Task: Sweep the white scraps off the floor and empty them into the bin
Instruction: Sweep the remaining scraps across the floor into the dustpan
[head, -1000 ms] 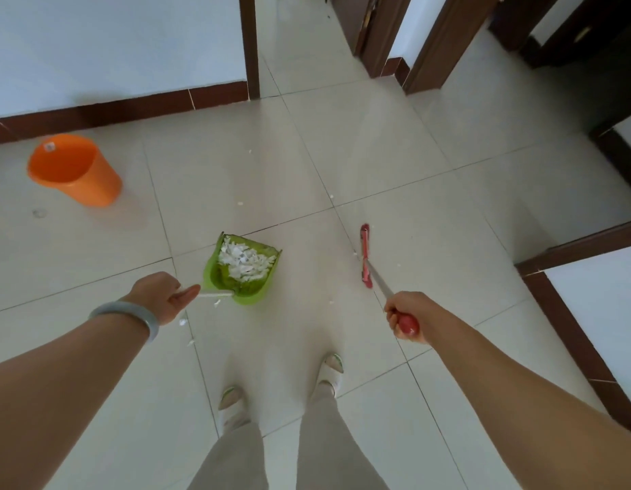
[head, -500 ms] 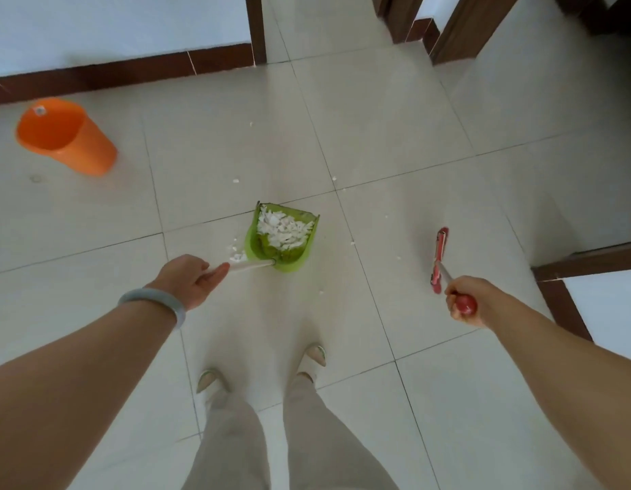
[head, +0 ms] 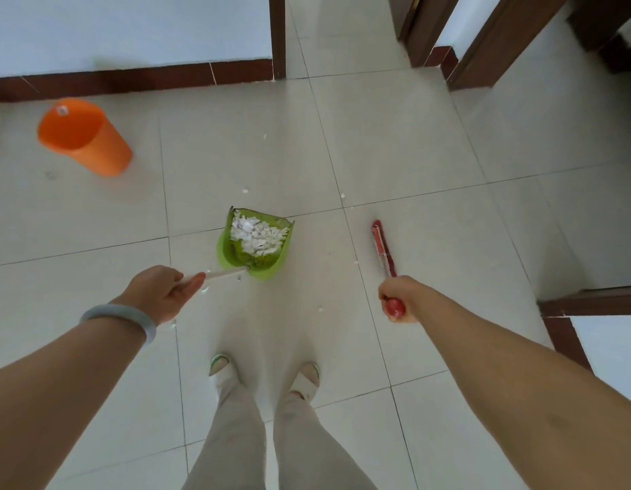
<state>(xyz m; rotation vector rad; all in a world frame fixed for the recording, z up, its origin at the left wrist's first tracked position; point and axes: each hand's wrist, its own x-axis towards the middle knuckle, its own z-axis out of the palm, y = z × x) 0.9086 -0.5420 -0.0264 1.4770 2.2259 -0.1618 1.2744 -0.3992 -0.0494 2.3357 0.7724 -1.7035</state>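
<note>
A green dustpan [head: 236,258] holds a heap of white scraps [head: 255,233] in the middle of the tiled floor. My left hand [head: 160,291] grips its white handle [head: 224,274]. My right hand [head: 400,298] is closed on the red handle of a red broom [head: 383,247], whose head points away from me to the right of the dustpan. An orange bin [head: 82,136] stands open at the far left near the wall. A few small scraps [head: 245,190] lie loose on the tiles around the dustpan.
A white wall with a dark brown skirting board [head: 130,77] runs along the back left. Dark door frames [head: 483,40] stand at the back right, and another wall corner [head: 568,313] juts in on the right. My feet [head: 264,374] are just behind the dustpan.
The dustpan has shifted right, away from the bin, and the broom has swung out to the right of it. The view has tilted a little.
</note>
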